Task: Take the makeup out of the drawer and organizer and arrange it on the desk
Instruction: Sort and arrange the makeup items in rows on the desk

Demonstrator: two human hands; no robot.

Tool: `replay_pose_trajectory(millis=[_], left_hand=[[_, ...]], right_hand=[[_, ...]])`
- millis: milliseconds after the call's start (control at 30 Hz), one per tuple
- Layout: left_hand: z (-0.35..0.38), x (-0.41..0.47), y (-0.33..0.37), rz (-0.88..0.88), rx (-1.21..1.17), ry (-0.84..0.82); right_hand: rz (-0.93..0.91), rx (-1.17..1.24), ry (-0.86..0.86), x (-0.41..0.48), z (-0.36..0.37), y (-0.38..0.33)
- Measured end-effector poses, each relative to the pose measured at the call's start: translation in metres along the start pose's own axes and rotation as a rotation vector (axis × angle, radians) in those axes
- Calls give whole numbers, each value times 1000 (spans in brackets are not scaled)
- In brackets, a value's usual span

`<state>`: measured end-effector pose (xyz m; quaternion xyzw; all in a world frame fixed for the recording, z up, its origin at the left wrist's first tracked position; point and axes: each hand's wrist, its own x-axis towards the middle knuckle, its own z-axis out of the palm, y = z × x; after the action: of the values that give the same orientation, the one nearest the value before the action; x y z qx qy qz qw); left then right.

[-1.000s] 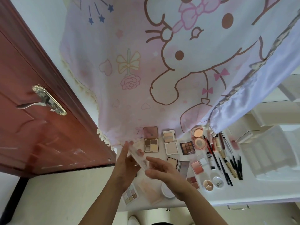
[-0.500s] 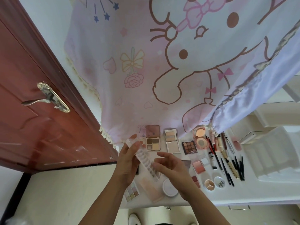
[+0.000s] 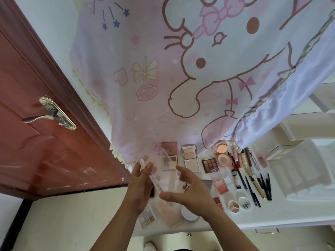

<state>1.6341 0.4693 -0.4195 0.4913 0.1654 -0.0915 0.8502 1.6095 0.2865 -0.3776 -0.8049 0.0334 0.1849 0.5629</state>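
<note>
Grips clear palette (image 3: 156,181) in left hand (image 3: 140,187), fingers clamped on its upper edge, in the air just left of brown palette (image 3: 169,159). Has swung it open wider than half a second ago, so the clear lid now overlaps brown palette. Holds right hand (image 3: 190,191) just below brown palette, fingers spread apart, thumb by clear palette's lower end; cannot tell whether touching. Works above desk (image 3: 272,220).

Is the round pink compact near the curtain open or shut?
Open: the round pink compact lies with both halves spread flat, its insides showing.
</note>
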Motion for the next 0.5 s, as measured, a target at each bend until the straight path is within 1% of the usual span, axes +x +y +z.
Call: replay_pose_trajectory(millis=[67,133,200,267,300,333,367,400,467,500], left_hand=[[-1,-1,2,-84,-37,40],[-2,1,6,-211,-77,80],[-7,3,7,-376,-44,96],[-14,2,5,-572,-91,0],[-18,1,2,-629,-117,-52],[-23,1,0,-653,-126,-98],[-27,1,-3,-666,-113,-133],[-29,0,-3,-678,-91,-159],[-31,-2,-4,-698,-48,-172],[-30,-3,-4,-705,-26,-179]], right_hand=[[-36,25,20,1,-3,-2],[-43,221,15,3,-9,-4],[-24,448,-80,4,-15,-11],[-61,529,-189,6,-21,-16],[-100,519,-229,7,-25,-19],[-142,470,-249,10,-27,-23],[-193,356,-240,14,-29,-27],[-254,172,-189,19,-30,-29],[-357,-206,-35,30,-31,-28],[-390,-313,46,36,-32,-27]])
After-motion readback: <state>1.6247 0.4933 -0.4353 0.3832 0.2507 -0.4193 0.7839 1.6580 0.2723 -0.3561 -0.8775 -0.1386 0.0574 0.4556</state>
